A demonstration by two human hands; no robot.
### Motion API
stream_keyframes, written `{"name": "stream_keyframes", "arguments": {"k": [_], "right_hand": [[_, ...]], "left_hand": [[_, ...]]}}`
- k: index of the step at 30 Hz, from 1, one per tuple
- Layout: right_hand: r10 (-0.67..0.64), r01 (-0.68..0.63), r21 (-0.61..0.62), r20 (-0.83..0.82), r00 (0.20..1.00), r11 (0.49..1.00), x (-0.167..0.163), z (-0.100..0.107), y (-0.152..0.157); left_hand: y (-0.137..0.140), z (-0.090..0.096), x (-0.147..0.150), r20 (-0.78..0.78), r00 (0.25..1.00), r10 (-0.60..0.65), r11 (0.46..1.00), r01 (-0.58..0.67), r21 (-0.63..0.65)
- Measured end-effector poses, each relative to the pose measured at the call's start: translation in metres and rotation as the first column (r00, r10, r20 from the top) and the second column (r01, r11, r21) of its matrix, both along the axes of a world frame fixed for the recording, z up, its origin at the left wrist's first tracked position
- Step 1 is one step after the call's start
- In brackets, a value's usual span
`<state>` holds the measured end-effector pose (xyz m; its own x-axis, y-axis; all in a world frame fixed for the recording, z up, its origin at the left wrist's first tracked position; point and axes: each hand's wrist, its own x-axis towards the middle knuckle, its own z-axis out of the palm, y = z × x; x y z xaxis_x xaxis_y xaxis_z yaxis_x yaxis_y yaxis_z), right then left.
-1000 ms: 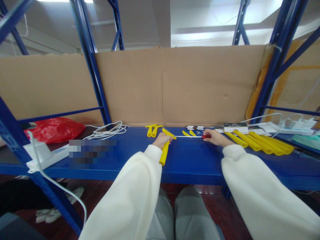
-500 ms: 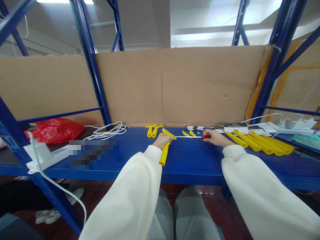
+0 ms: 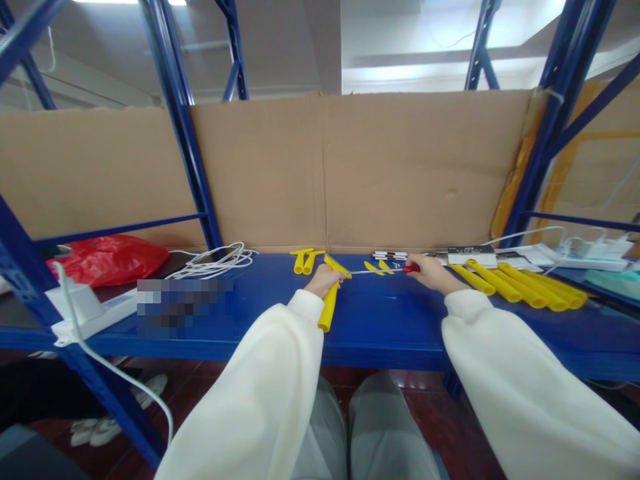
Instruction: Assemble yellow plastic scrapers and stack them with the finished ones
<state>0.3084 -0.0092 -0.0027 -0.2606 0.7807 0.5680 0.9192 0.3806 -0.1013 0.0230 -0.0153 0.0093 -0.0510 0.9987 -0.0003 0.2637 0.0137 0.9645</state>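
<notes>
My left hand [image 3: 320,284] is closed round a yellow T-shaped scraper [image 3: 327,312], its tube handle pointing toward me and its crosspiece above my fingers. My right hand [image 3: 427,272] grips the red handle of a screwdriver [image 3: 373,271]. The thin metal shaft runs left, and its tip meets the crosspiece; the exact contact is too small to make out. Just behind the shaft lie two small flat yellow pieces [image 3: 385,267] and some tiny bits [image 3: 397,265] that look like screws. Two more yellow T-shaped scrapers [image 3: 309,263] rest left of my left hand.
Several yellow tubes [image 3: 510,285] lie on the blue shelf [image 3: 380,320] at right, by white papers and a power strip. Small black-and-white packets [image 3: 390,255] sit near the cardboard wall [image 3: 400,173]. At left are coiled white cable [image 3: 225,260], a red bag [image 3: 115,260] and another power strip [image 3: 107,313].
The right hand and the screwdriver's handle end have risen slightly in view, tilting the shaft a little. My left hand and the scraper have stayed in place.
</notes>
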Motion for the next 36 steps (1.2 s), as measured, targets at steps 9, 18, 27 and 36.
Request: {"name": "stream_keyframes", "arguments": {"k": [9, 18, 27, 36], "right_hand": [[-0.018, 0.018, 0.003, 0.153, 0.988, 1.0, -0.016, 0.012, -0.018], [0.162, -0.157, -0.073, 0.064, 0.985, 0.985, -0.019, 0.008, -0.018], [0.03, -0.017, -0.073, 0.185, 0.982, 0.997, -0.038, 0.01, -0.03], [0.043, -0.051, 0.03, 0.221, 0.974, 0.998, -0.036, 0.008, -0.031]], "left_hand": [[0.0, -0.002, -0.006, -0.091, 0.996, -0.023, 0.996, 0.032, 0.089], [0.016, -0.01, -0.017, -0.372, 0.917, 0.148, 0.979, -0.082, 0.187], [0.01, -0.003, -0.022, -0.348, 0.915, 0.204, 0.974, -0.153, 0.168], [0.009, -0.002, -0.021, -0.42, 0.893, 0.16, 0.983, -0.106, 0.15]]}}
